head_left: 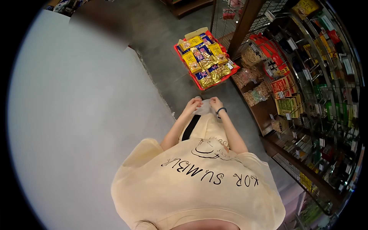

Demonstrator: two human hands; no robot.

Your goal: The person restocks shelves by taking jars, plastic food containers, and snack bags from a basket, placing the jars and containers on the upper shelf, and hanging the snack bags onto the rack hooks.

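Observation:
My left hand (pixel 193 104) and my right hand (pixel 216 104) are held close together in front of my waist. Between them hangs a thin, whitish, see-through plastic bag (pixel 204 107), its edges pinched in the closed fingers of both hands. A dark band circles my right wrist. Just beyond my hands, a red basket (pixel 200 89) is heaped with yellow and blue snack packets (pixel 204 56).
Shelves of packaged foods (pixel 280 88) with price tags run along the right. A large pale surface (pixel 84 115) fills the left. Grey floor (pixel 153 42) lies between them. Something dark and blurred (pixel 101 19) shows at the upper left.

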